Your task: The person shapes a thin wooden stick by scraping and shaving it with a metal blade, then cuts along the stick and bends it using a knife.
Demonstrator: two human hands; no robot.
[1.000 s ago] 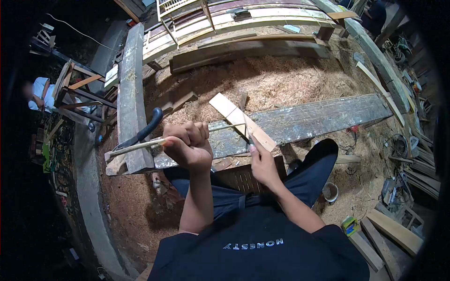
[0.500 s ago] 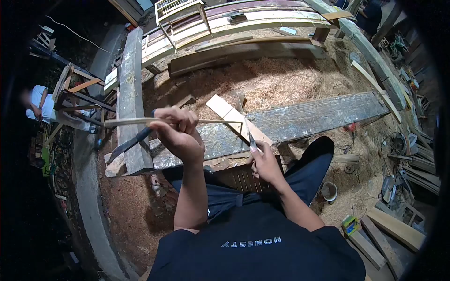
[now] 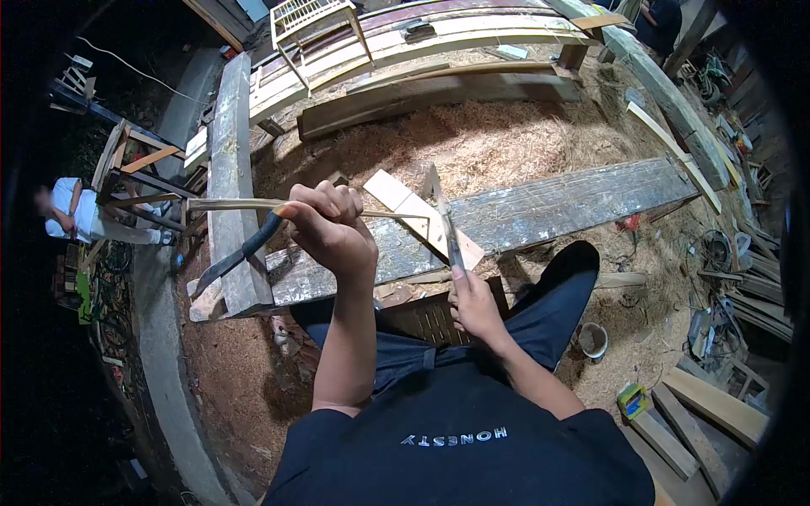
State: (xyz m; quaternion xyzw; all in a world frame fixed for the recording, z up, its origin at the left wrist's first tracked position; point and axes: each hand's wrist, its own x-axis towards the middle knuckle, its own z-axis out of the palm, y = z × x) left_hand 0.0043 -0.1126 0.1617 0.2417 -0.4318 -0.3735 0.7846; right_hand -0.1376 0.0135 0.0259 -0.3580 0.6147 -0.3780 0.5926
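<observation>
Your left hand [image 3: 333, 226] is closed as a fist around the stick [image 3: 232, 204], with the knuckles turned up and the thumb lying along the stick and pointing to the left. Your left forearm goes almost straight forward from the elbow, and the wrist looks only slightly bent. The thick end of the stick comes out on the left, over the beam [image 3: 229, 143]; the thin end goes to the right, above the board [image 3: 392, 192], and ends just beside the knife [image 3: 451, 234]. If stick and blade are touching, I cannot tell.

Your right hand [image 3: 477, 308] is gripping the knife by its handle, the fingers curled under and the thumb stretched forward along it. The blade points away from you and leans a little to the left. Your right forearm comes in slanted from the lower right, lower than the left fist in the view.

The board lies aslant across the worktop [image 3: 574, 201], under the knife. A dark curved tool [image 3: 245, 249] is beside your left fist, crossing the beam; its upper end meets the stick in the view, and I cannot tell if your fingers touch it
</observation>
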